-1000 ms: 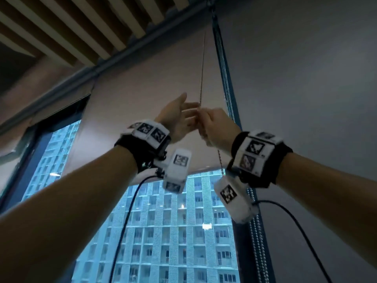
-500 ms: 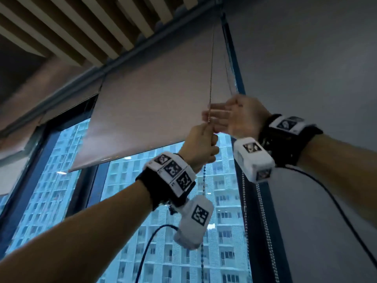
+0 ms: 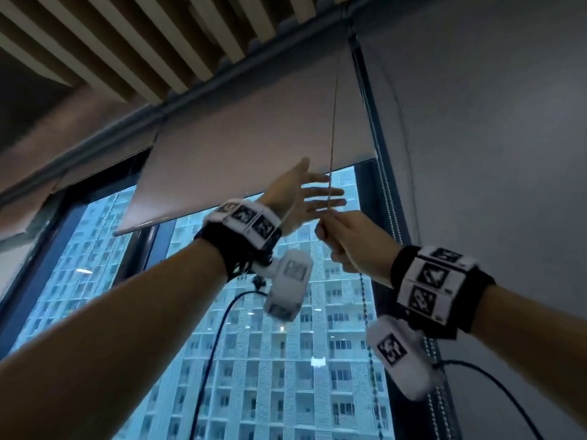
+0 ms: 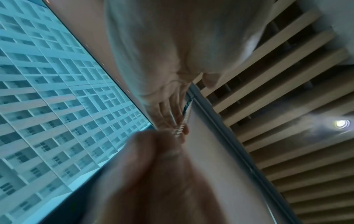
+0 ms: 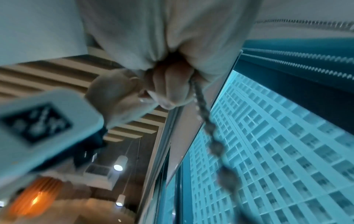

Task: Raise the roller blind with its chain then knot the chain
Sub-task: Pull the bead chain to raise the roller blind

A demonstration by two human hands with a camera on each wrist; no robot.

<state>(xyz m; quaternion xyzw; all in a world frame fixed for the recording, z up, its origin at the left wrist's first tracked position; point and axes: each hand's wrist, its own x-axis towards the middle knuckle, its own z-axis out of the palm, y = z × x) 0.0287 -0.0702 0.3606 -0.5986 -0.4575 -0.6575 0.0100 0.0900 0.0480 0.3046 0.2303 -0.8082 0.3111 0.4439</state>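
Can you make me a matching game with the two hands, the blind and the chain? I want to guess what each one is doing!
Things:
1. left hand
2. right hand
3. roller blind
4. bead chain

States:
A. fist closed around the chain
B. runs up to the top of the window
C. fingers straight, reaching
D. partly raised, buildings showing below

Pairs: 1-C, 2-A, 3-D, 4-B

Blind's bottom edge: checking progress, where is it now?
Head view: the roller blind's bottom edge sits high on the window, just behind the left hand.
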